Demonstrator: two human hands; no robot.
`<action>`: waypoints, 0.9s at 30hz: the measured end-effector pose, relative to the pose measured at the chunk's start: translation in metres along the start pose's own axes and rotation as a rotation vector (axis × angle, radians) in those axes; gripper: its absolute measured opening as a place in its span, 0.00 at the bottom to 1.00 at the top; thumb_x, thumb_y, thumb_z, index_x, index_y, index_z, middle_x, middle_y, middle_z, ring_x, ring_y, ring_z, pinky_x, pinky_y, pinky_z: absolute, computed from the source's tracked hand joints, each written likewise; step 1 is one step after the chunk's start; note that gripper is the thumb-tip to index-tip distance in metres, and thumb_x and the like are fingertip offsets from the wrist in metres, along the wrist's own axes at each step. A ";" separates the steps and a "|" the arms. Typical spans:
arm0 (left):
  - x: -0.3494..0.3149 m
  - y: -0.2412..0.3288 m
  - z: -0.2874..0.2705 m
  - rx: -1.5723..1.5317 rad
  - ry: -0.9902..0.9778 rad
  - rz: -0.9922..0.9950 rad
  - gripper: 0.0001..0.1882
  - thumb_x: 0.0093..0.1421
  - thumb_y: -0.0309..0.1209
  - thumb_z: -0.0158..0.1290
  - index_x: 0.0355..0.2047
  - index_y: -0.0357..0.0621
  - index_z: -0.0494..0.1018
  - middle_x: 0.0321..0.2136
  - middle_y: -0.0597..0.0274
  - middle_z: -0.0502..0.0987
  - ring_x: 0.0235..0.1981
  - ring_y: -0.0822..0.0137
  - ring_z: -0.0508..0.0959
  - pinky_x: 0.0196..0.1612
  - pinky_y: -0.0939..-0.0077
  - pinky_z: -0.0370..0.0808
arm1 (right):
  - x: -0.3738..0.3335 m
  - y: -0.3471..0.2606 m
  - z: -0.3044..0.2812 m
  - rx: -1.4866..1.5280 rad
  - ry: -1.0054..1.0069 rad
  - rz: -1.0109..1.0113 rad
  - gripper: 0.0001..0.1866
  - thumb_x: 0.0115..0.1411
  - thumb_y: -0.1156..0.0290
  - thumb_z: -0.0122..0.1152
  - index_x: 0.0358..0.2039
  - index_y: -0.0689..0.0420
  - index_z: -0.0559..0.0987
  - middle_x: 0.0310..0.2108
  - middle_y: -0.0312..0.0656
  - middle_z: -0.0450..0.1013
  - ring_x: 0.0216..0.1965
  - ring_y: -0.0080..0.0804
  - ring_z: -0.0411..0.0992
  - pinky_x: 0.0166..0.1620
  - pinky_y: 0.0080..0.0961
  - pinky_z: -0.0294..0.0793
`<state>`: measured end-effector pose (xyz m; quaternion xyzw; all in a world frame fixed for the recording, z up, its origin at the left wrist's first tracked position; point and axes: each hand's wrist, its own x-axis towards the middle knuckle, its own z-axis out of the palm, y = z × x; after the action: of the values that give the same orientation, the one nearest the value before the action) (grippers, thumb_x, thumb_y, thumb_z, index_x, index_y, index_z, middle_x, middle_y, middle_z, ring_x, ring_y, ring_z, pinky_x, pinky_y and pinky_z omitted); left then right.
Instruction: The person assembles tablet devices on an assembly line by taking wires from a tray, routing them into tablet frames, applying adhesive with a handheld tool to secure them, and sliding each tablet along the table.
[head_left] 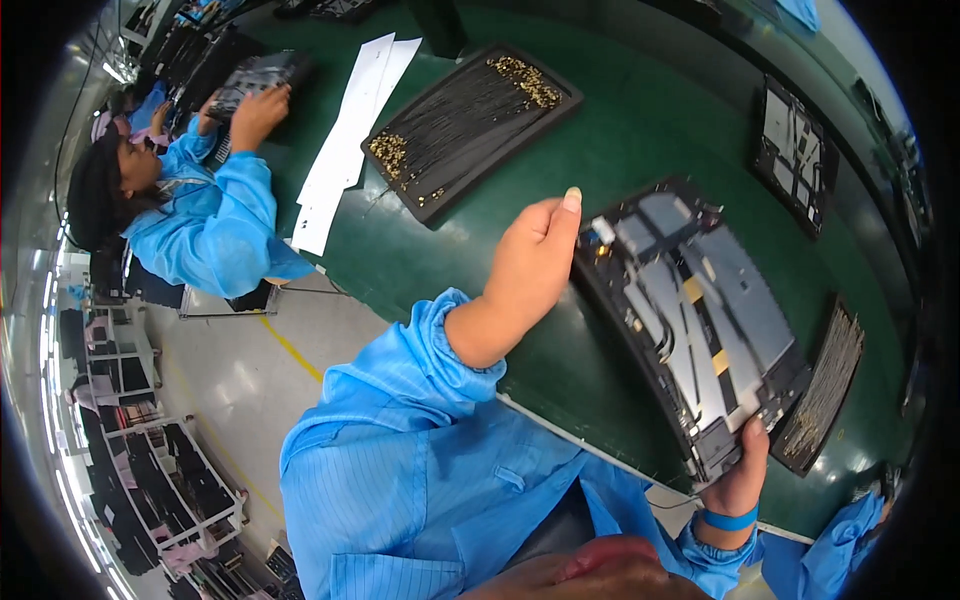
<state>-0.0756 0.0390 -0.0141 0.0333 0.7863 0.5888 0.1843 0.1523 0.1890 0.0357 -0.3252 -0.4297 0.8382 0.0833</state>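
Between my hands, tilted above the green table, is an opened laptop chassis [690, 320] with dark edges, grey metal plates and small yellow patches. At its far left corner, my left hand [530, 270] closes on the edge, thumb pointing up and the other fingers mostly hidden. My right hand [738, 475], with a blue band at the wrist, grips the near corner, its thumb on top and its fingers underneath. Beyond my left hand lies a black tray [440, 205] of thin black cables with gold-coloured ends.
A second cable tray [835, 345] sits right of the chassis. Another laptop chassis [795, 150] rests at the far right. White sheets [350, 140] lie beside the first tray. At left a co-worker [215, 200] handles a dark part [260, 78]. Shelved carts [175, 480] stand on the floor.
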 end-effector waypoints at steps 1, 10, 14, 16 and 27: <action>0.008 -0.007 0.002 -0.087 0.123 0.211 0.18 0.54 0.39 0.40 0.27 0.33 0.68 0.21 0.48 0.70 0.25 0.60 0.71 0.29 0.72 0.66 | 0.010 -0.007 0.010 -0.005 0.003 -0.027 0.25 0.51 0.56 0.46 0.44 0.61 0.62 0.41 0.43 0.64 0.41 0.34 0.65 0.45 0.28 0.64; 0.021 -0.006 0.000 0.325 0.138 0.549 0.15 0.49 0.34 0.47 0.33 0.34 0.66 0.30 0.48 0.69 0.32 0.52 0.69 0.36 0.67 0.66 | 0.151 -0.067 0.145 -0.238 0.209 0.045 0.15 0.45 0.49 0.51 0.16 0.47 0.67 0.05 0.24 0.54 0.06 0.16 0.56 0.08 0.11 0.53; 0.025 -0.002 0.003 0.331 0.099 0.518 0.12 0.49 0.33 0.46 0.29 0.35 0.69 0.27 0.53 0.71 0.31 0.56 0.70 0.36 0.69 0.66 | 0.244 -0.078 0.166 -0.246 0.305 -0.042 0.17 0.44 0.52 0.55 0.26 0.52 0.68 0.17 0.33 0.64 0.15 0.20 0.61 0.13 0.14 0.57; 0.027 -0.003 0.003 0.338 0.020 0.529 0.11 0.49 0.32 0.46 0.28 0.35 0.69 0.26 0.53 0.71 0.30 0.57 0.70 0.36 0.70 0.66 | 0.261 -0.068 0.155 -0.164 0.250 -0.117 0.26 0.44 0.52 0.55 0.40 0.55 0.64 0.34 0.40 0.64 0.22 0.24 0.64 0.16 0.15 0.60; 0.029 -0.002 0.009 0.425 0.015 0.588 0.09 0.48 0.30 0.46 0.25 0.36 0.69 0.23 0.56 0.71 0.27 0.59 0.69 0.34 0.71 0.66 | 0.294 -0.085 0.016 0.274 0.489 0.019 0.22 0.49 0.58 0.51 0.40 0.58 0.60 0.33 0.47 0.63 0.22 0.27 0.63 0.21 0.13 0.67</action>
<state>-0.0989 0.0549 -0.0253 0.2912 0.8491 0.4405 -0.0098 -0.0971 0.3538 -0.0303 -0.5076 -0.2765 0.7859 0.2197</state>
